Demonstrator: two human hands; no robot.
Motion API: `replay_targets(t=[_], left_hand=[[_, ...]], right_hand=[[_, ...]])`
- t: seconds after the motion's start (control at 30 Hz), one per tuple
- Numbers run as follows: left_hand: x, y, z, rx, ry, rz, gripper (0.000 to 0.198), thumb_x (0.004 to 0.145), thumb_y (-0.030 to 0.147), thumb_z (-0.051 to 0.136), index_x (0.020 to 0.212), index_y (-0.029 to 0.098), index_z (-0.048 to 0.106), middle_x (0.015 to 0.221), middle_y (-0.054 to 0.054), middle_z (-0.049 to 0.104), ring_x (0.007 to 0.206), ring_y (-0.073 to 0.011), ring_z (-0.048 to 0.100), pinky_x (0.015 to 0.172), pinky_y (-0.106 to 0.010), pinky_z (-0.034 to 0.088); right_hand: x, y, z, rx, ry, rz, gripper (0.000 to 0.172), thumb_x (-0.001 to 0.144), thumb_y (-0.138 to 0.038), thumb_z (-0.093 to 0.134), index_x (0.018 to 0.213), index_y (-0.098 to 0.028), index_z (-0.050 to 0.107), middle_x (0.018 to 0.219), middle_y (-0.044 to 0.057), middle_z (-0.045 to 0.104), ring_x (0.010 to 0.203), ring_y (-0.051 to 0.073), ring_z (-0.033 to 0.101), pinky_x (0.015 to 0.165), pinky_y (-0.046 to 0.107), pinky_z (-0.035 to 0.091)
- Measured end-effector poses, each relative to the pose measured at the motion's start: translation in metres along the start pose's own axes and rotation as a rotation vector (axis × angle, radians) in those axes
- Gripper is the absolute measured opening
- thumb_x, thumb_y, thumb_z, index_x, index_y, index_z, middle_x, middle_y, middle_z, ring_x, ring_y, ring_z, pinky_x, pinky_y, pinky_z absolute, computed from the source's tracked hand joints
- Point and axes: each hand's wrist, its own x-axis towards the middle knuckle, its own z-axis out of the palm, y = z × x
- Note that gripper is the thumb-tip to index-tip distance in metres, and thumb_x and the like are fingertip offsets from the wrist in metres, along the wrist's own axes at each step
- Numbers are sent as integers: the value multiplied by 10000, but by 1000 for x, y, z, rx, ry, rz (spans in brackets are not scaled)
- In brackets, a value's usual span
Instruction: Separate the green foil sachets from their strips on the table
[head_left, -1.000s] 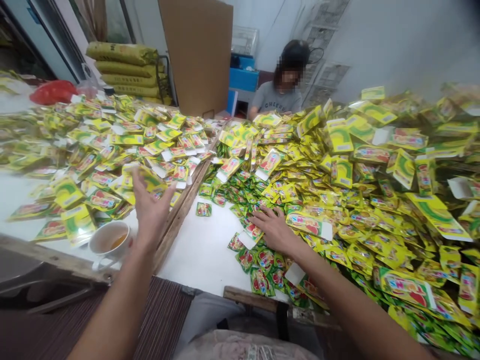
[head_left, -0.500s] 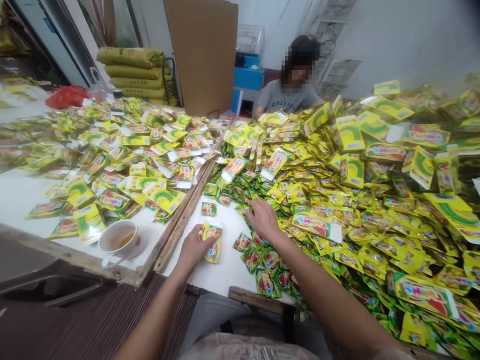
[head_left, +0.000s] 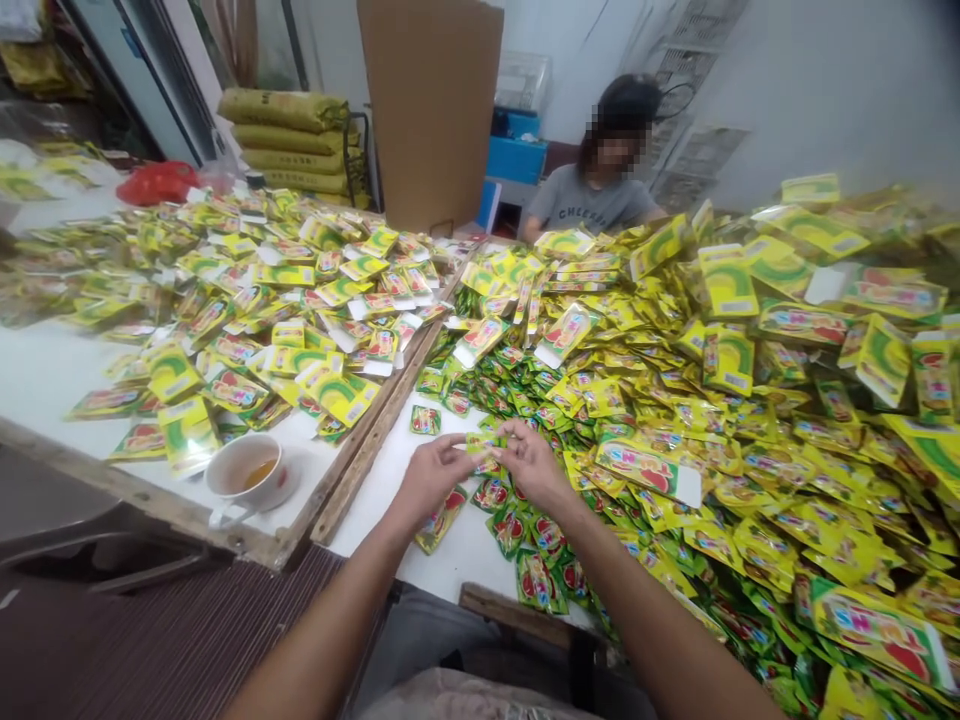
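Note:
My left hand and my right hand meet over the white table, each pinching one end of a small green sachet. My left hand also grips a larger yellow-green packet that hangs below its palm. A loose pile of small green sachets lies just under and right of my hands. One stray sachet lies alone to the upper left.
A huge heap of yellow packets covers the right side. More packets spread over the left table, with a cup of tea near its wooden edge. A person in a grey shirt sits at the far end beside a cardboard sheet.
My left hand swung in from the left table, picked up a yellow-green packet, and now meets the right hand. My right hand lifted from the pile with a small sachet.

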Motion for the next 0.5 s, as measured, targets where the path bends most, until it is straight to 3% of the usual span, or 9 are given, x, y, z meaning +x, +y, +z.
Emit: replay_targets(t=[0.07,0.13,0.23,0.37,0.43,0.5], left_hand=[[1,-3,10,-112,-18,-61,375,496,328,817,770,125,661,520,21,589,475,-117,537,487,-219,415],[-1,-5,15,-142,43,-70,334,463,331,827,645,127,635,456,42,547,407,-95,496,426,-204,381],[-5,-5,17,-129,127,-47,317,444,332,832,581,138,622,445,48,548,391,-88,487,407,-199,389],[-8,-4,18,-199,43,-69,360,533,376,798,768,139,661,586,15,639,499,-108,582,515,-207,478],[-8,-6,19,-243,-15,-82,421,570,376,785,892,149,636,624,16,647,534,-116,615,567,-220,499],[-7,-7,19,-247,-3,-92,428,561,354,796,888,150,608,570,42,610,491,-107,601,527,-203,478]], right_hand=[[-4,-1,7,21,40,-10,196,748,-378,533,841,-223,457,531,-87,303,463,96,290,471,221,247],[-8,-2,11,-12,116,-11,171,755,-356,532,848,-222,480,523,-91,251,453,93,264,466,221,245],[-11,-2,15,88,119,28,281,710,-354,600,928,-213,493,568,-78,376,505,101,395,534,235,364],[-13,-3,18,206,130,55,336,634,-348,668,887,-200,503,738,-10,568,683,143,556,692,289,452],[-13,-6,15,119,140,58,281,647,-340,657,849,-198,524,705,-13,577,664,148,559,654,284,450],[-11,-14,6,-44,74,63,237,677,-322,639,862,-198,555,659,-25,576,619,145,548,599,272,432]])
